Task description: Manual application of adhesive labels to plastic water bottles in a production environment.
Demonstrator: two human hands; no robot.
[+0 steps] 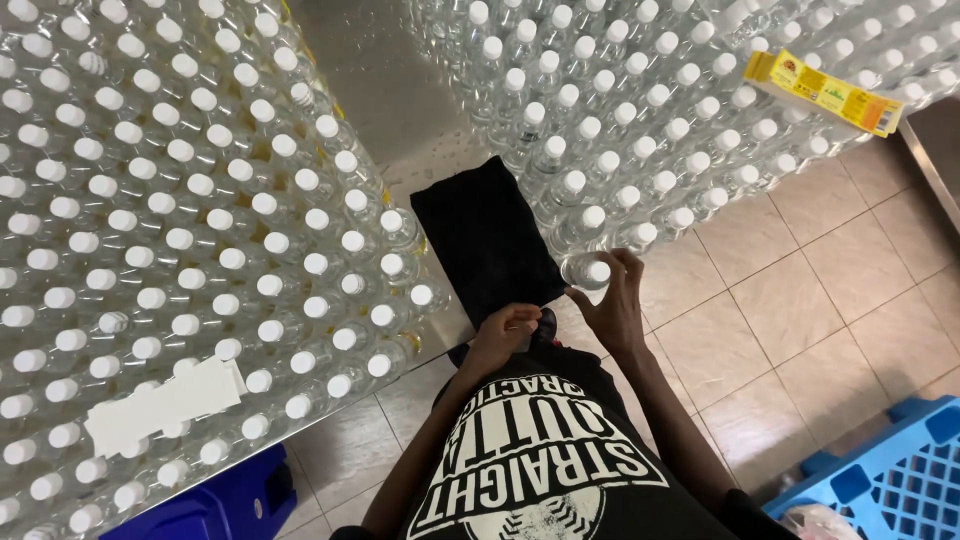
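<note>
I look straight down at my black printed shirt and both hands. My right hand (612,300) wraps its fingers round a clear plastic bottle with a white cap (590,271) at the near corner of the right-hand mass of bottles (640,110). My left hand (502,336) is curled beside it, fingers bent near a small dark object; whether it grips it I cannot tell. A black cloth (482,235) lies on the floor between the two masses of bottles, just beyond my hands.
A large block of capped clear bottles (170,230) fills the left, with white paper (165,405) lying on top. A yellow printed strip (825,93) rests on the right block. Tiled floor (800,320), a blue crate (890,480) at bottom right, a blue stool (225,505) at bottom left.
</note>
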